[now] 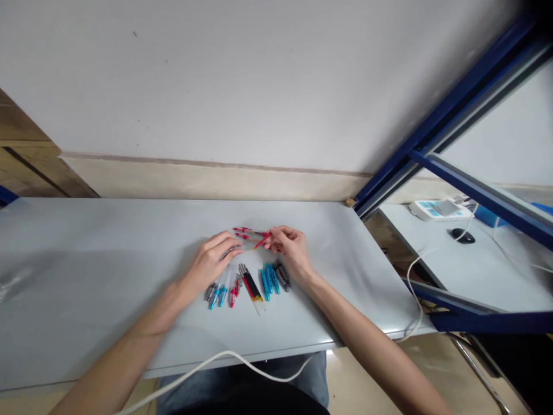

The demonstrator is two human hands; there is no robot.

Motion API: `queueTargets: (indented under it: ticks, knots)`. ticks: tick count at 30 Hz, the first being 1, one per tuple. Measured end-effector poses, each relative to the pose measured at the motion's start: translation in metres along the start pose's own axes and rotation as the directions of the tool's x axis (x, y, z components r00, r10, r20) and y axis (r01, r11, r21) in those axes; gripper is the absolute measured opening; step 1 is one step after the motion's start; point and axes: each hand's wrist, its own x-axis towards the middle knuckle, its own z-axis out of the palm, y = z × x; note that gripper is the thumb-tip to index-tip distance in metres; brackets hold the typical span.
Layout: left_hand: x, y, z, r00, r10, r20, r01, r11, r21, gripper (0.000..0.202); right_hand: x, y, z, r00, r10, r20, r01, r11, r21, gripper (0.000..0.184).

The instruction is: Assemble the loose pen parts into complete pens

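Against a pale wall (pixel 259 86) runs a grey worktop (pixel 129 230), where a person's right hand (pixel 290 246) has its fingertips closed on a red refill (pixel 263 239). Its long axis slants leftward and toward the person, yellow tip facing the left hand (pixel 210 257) across a short gap. That nearer-shoulder partner is curled, thumb close to fingers; I can't tell what it grips. Black and red refills (pixel 251 284) lie just nearer the person, between both hands.
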Motion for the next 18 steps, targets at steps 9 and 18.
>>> queueTargets:
  ticks: [9, 18]
  knots:
    - [-0.0015, 0.0013, -0.0002, 0.999, -0.012, 0.05, 0.011, 1.0, 0.004, 0.012, 0.0004, -0.0002, 0.0015, 0.996, -0.005, -0.085, 0.008, 0.999, 0.04, 0.023]
    - [-0.0049, -0.0041, 0.0043, 0.998, -0.058, 0.024, 0.055, 0.993, 0.104, 0.01, -0.009, 0.0021, 0.0073, 0.994, -0.05, 0.099, 0.059, 0.994, -0.09, 0.027]
